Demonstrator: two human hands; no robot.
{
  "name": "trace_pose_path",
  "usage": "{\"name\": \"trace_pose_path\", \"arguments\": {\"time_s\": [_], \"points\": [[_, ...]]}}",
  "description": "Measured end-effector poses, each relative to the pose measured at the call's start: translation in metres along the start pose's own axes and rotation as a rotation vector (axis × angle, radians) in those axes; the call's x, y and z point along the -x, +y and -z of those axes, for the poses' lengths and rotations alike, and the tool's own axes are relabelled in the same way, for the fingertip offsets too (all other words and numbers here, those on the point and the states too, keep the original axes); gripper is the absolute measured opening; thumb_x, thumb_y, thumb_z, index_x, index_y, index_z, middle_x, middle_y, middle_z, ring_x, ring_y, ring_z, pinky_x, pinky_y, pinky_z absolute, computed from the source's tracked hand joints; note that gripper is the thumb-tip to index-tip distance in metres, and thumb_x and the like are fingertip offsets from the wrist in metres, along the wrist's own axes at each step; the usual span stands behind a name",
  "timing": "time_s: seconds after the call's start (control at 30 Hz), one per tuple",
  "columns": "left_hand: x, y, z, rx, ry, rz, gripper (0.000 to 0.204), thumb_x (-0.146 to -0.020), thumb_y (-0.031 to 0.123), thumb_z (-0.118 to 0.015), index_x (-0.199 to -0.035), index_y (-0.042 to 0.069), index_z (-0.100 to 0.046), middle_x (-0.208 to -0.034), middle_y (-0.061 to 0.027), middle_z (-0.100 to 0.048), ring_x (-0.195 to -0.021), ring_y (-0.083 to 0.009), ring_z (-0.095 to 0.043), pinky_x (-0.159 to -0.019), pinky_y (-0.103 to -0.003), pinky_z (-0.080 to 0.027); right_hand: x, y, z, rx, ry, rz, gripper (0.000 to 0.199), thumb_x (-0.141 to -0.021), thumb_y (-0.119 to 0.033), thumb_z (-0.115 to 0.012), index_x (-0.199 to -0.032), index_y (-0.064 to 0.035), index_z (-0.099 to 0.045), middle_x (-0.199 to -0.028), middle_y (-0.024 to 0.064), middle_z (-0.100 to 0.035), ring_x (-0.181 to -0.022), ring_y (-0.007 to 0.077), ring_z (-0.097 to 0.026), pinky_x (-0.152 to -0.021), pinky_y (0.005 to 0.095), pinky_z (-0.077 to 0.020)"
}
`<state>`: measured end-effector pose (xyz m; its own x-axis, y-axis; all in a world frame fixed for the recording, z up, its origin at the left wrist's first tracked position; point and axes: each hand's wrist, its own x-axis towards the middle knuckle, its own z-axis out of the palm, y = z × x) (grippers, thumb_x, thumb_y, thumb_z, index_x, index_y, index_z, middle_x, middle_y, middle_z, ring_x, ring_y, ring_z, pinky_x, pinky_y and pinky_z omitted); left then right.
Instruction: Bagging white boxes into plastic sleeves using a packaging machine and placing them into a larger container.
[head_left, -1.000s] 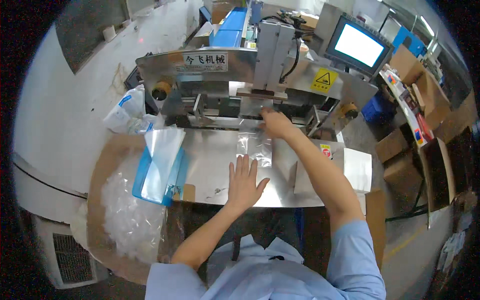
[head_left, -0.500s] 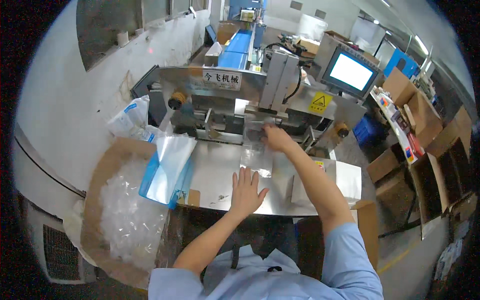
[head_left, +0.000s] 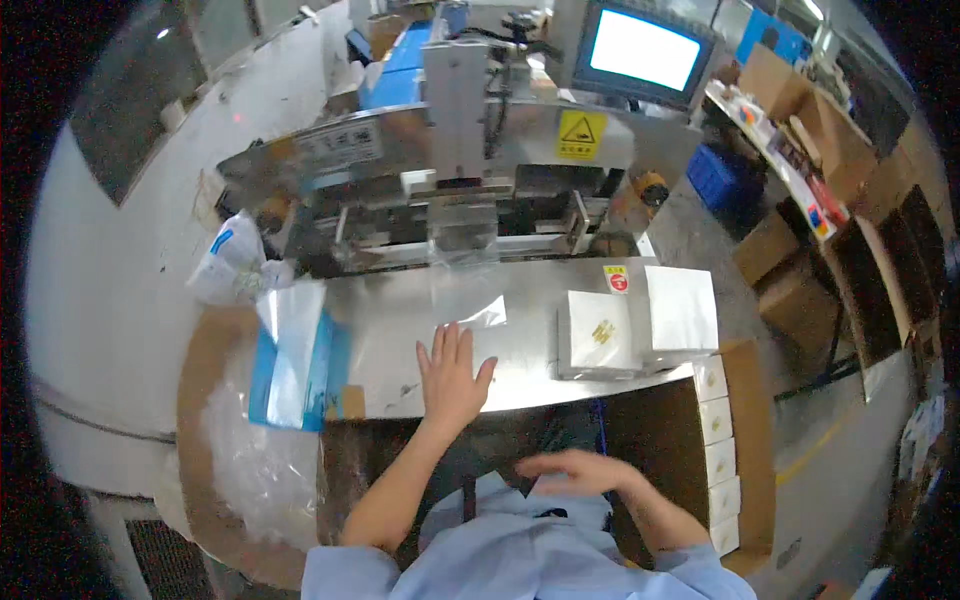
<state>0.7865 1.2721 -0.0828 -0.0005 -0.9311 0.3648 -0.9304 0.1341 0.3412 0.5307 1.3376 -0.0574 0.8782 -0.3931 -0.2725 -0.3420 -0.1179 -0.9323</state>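
Note:
My left hand (head_left: pixel 452 373) lies flat, fingers spread, on the steel table (head_left: pixel 400 330), its fingertips on the near edge of a clear plastic bag (head_left: pixel 478 315). My right hand (head_left: pixel 575 470) hovers low near my chest, below the table edge, open and holding nothing. A white flat box (head_left: pixel 598 334) sits on the table to the right of the bag, with a second white box (head_left: pixel 682 308) beside it. Behind the bag stands the bagging machine (head_left: pixel 460 170).
A blue tray with clear bags (head_left: pixel 290 360) lies at the table's left. A carton of loose plastic bags (head_left: pixel 235 450) stands lower left. Several small white boxes (head_left: pixel 718 440) fill a cardboard carton at right. A lit monitor (head_left: pixel 645 50) is behind the machine; cardboard cartons (head_left: pixel 800 290) stand far right.
My right hand has pulled back from the machine's mouth to my chest. A clear bag now lies flat on the table. My left hand stays on the table.

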Motion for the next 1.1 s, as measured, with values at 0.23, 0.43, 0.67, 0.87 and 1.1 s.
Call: {"name": "trace_pose_path", "arguments": {"time_s": [0.23, 0.43, 0.67, 0.87, 1.1], "points": [[-0.001, 0.015, -0.004, -0.038, -0.139, 0.037, 0.055, -0.089, 0.033, -0.063, -0.132, 0.000, -0.052, -0.144, -0.0224, -0.045, -0.137, -0.0399, -0.037, -0.113, -0.061, -0.020, 0.051, 0.150, -0.069, 0.075, 0.367, -0.494, 0.041, -0.094, -0.034, -0.059, -0.124, -0.0063, -0.062, -0.111, 0.0247, -0.066, -0.101, 0.0390, -0.064, -0.088, 0.0456, -0.0518], [-0.003, 0.012, 0.000, -0.102, -0.205, -0.017, 0.055, -0.097, 0.033, -0.056, -0.136, -0.005, -0.048, -0.146, -0.0257, -0.042, -0.138, -0.0421, -0.036, -0.116, -0.055, -0.019, 0.023, 0.170, -0.071, 0.006, 0.469, -0.605, 0.040, -0.092, -0.037, -0.058, -0.119, -0.0078, -0.065, -0.104, 0.0199, -0.069, -0.098, 0.0401, -0.065, -0.085, 0.0491, -0.0514], [0.017, 0.130, 0.112, 0.017, -0.203, 0.320, 0.059, -0.098, 0.031, -0.059, -0.137, -0.010, -0.043, -0.144, -0.0307, -0.040, -0.133, -0.0430, -0.040, -0.109, -0.047, -0.036, 0.124, 0.118, -0.073, -0.270, 0.594, -0.488, 0.035, -0.086, -0.032, -0.064, -0.107, -0.0052, -0.070, -0.100, 0.0210, -0.069, -0.094, 0.0399, -0.066, -0.082, 0.0484, -0.0522], [0.079, 0.221, 0.143, 0.035, -0.260, 0.283, 0.049, -0.097, 0.027, -0.061, -0.133, -0.005, -0.050, -0.145, -0.0277, -0.040, -0.134, -0.0420, -0.039, -0.109, -0.048, -0.035, 0.206, 0.090, -0.089, -0.259, 0.656, -0.563, 0.026, -0.084, -0.028, -0.065, -0.097, -0.0056, -0.070, -0.092, 0.0197, -0.069, -0.087, 0.0391, -0.066, -0.077, 0.0479, -0.0527], [0.134, 0.327, 0.169, 0.502, -0.376, 0.292, 0.037, -0.094, 0.019, -0.063, -0.123, -0.003, -0.058, -0.139, -0.0217, -0.052, -0.128, -0.0320, -0.051, -0.105, -0.040, -0.040, 0.304, 0.085, -0.140, -0.067, 0.691, -0.590, 0.027, -0.086, -0.030, -0.066, -0.097, -0.0051, -0.070, -0.089, 0.0192, -0.070, -0.086, 0.0379, -0.067, -0.076, 0.0470, -0.0531]]}}
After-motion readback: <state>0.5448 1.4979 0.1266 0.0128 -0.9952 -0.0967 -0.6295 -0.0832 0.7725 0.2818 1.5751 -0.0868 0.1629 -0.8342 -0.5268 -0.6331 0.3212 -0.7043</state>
